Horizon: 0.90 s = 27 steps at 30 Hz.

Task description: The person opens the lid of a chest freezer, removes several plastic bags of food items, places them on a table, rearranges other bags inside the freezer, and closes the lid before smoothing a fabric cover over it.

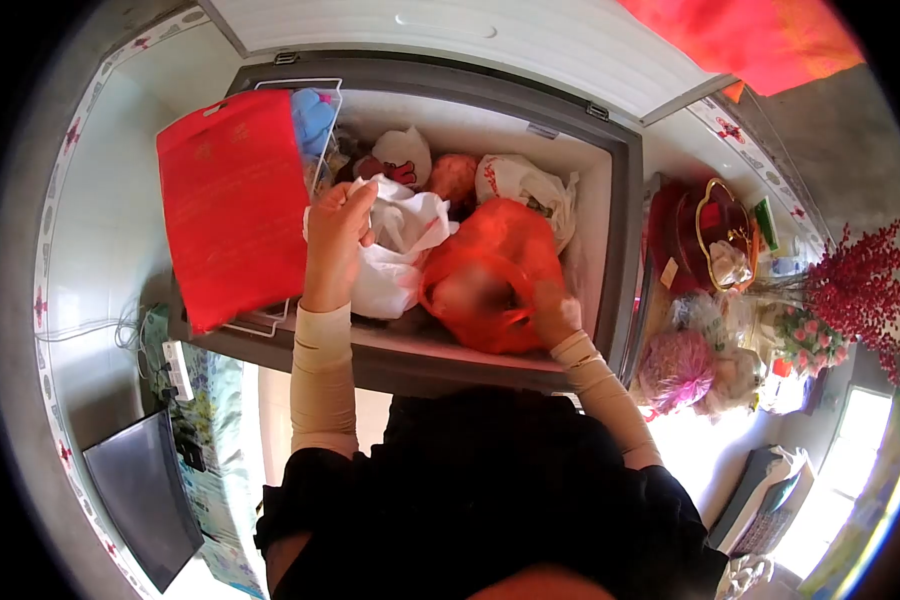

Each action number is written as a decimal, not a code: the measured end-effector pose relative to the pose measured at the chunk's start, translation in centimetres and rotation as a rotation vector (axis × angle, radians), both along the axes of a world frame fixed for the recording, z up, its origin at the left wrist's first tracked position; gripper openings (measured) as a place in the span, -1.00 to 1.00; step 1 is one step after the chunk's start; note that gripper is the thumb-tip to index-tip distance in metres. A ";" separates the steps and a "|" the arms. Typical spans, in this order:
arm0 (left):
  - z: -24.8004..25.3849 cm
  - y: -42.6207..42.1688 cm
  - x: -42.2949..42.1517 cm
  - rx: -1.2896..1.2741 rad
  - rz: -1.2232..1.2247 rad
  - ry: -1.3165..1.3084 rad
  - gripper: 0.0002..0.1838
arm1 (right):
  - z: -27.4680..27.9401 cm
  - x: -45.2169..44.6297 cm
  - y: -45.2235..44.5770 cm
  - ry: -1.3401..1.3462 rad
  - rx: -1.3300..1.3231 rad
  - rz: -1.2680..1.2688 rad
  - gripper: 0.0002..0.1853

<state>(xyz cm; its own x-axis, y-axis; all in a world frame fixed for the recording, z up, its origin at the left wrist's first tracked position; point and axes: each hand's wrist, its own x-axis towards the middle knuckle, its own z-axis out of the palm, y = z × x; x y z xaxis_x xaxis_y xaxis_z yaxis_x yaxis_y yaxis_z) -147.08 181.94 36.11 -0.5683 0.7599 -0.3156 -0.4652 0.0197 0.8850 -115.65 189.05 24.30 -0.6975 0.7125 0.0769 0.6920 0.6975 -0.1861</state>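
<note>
My left hand (340, 238) is closed on the edge of a white plastic bag (395, 270), which stands inside an open chest freezer (625, 200). To its right sits a translucent red plastic bag (510, 240) with its mouth turned toward me; something dark and blurred shows inside. My right hand (556, 312), a little blurred, grips the right rim of this red bag. Behind them lie a white bag with red print (520, 185), a reddish bundle (453, 180) and another white bag (403, 155).
A flat red bag (232, 205) and a blue item (312, 120) lie on a white wire basket (338, 100) at the freezer's left. The raised lid (470, 30) stands behind. To the right are red berry branches (860, 290) and a pink bundle (678, 370).
</note>
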 end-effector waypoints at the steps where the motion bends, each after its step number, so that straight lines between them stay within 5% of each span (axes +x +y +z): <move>1: -0.8 0.1 0.3 -0.002 -0.014 0.082 -0.81 | -0.3 0.0 -0.1 -0.042 -0.019 0.042 -0.90; 5: -1.4 0.6 2.2 -0.087 -0.198 0.091 -0.78 | -1.4 -0.6 -0.8 -0.286 -0.209 0.019 -0.85; 9: -1.6 0.7 3.7 -0.093 -0.284 0.150 -0.71 | -9.2 0.6 -2.3 -0.504 -0.213 0.160 -0.83; 14: -2.3 -0.7 3.6 -0.132 -0.330 0.206 -0.70 | -7.4 -1.4 -2.2 -0.660 -0.379 0.231 -0.80; 20: -2.4 -1.3 3.8 -0.145 -0.271 0.183 -0.78 | -5.9 -2.1 -1.8 -0.701 -0.337 0.331 -0.78; 27: -2.5 -1.6 4.3 -0.160 -0.286 0.223 -0.79 | -12.4 -0.5 -0.9 -0.590 -0.210 0.294 -0.79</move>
